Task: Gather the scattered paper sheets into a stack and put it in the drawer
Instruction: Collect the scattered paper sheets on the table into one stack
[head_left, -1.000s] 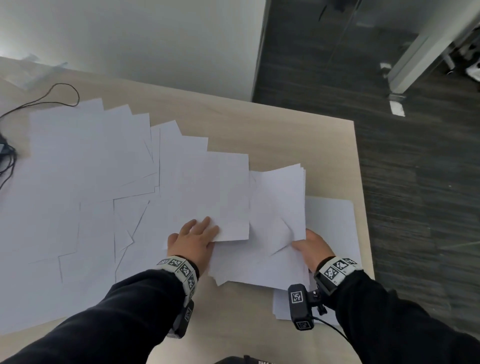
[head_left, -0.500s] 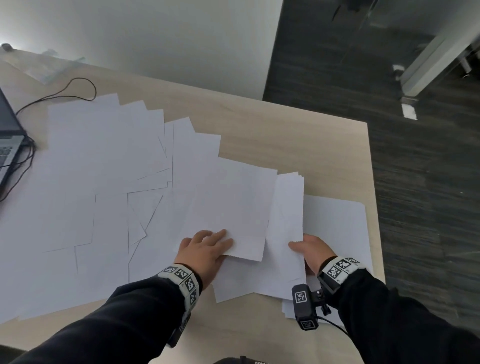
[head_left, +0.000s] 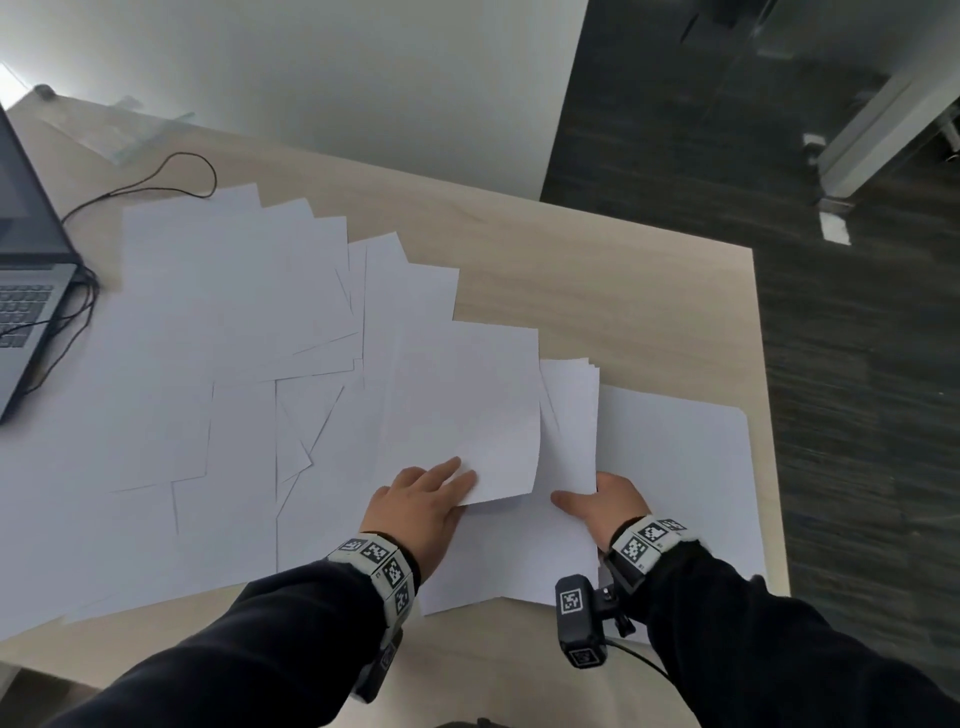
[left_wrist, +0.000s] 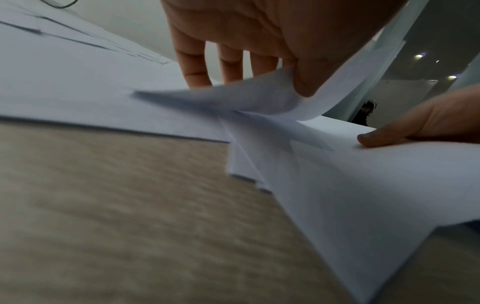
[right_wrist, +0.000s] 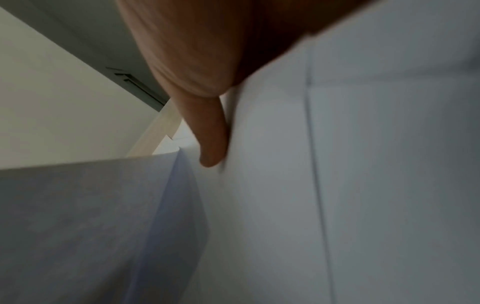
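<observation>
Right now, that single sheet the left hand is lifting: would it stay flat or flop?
Probably flop: the sheet already curls where the left hand pinches its corner. It looks very light, lifting by one corner. It would likely slide easily, since it rests loosely on the gathered stack held by the right hand.

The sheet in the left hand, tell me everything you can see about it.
The sheet is plain white paper, blank on its visible face. The left hand pinches its near corner, thumb under, fingers on top, so that corner lifts and curls. The rest lies over the gathered stack and the scattered sheets on the table.
</observation>
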